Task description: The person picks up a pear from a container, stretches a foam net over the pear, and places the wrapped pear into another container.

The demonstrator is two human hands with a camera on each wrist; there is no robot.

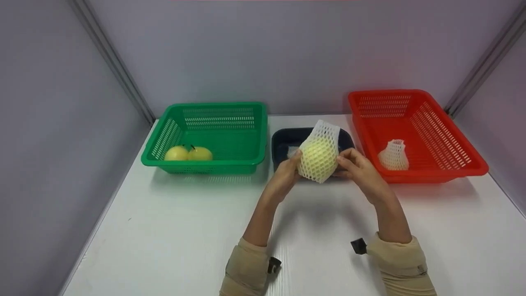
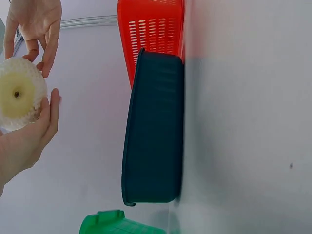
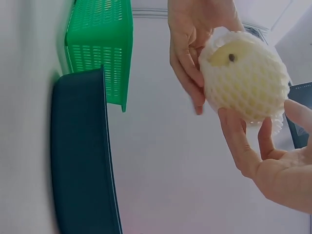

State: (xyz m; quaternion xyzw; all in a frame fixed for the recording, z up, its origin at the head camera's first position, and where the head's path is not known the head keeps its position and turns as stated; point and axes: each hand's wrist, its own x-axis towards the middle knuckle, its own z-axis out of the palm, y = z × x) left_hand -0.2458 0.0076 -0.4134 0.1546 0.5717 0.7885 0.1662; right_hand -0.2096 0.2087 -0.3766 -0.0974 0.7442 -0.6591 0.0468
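A round yellow pear in a white foam net is held up over the dark blue tray. The net's loose end sticks up past the fruit, away from the body. My left hand grips the netted pear from its left side, thumb and fingers around it. At the other side, the bent fingers and thumb of my right hand pinch the net. In both wrist views the pear's dark end hollow shows through the net's opening.
To the left stands a green basket with two bare yellow pears in its near left corner. A red basket at right contains an empty foam net. White walls enclose the table's back and sides.
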